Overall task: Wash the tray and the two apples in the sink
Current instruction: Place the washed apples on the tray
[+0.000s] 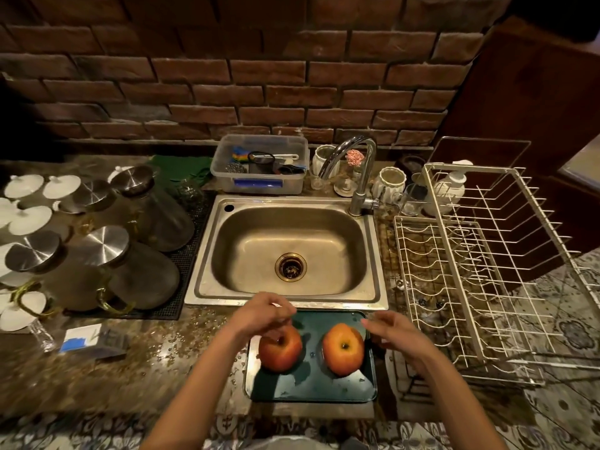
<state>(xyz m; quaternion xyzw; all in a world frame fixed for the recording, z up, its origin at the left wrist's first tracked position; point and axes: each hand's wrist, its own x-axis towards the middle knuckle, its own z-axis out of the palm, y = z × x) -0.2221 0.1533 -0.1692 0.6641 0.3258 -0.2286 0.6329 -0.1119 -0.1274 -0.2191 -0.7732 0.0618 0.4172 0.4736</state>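
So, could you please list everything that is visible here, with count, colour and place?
tray: 1, dark green, counter in front of sink
apples: 2, red-orange, side by side on tray
sink: 1, steel, centre
faucet: 1, chrome, behind sink, at right
plastic bin: 1, clear, behind sink
dish rack: 1, white wire, right
glass jars: several, steel lids, left
white lids: several, far left
left hand: 1, over left apple
right hand: 1, open, beside right apple
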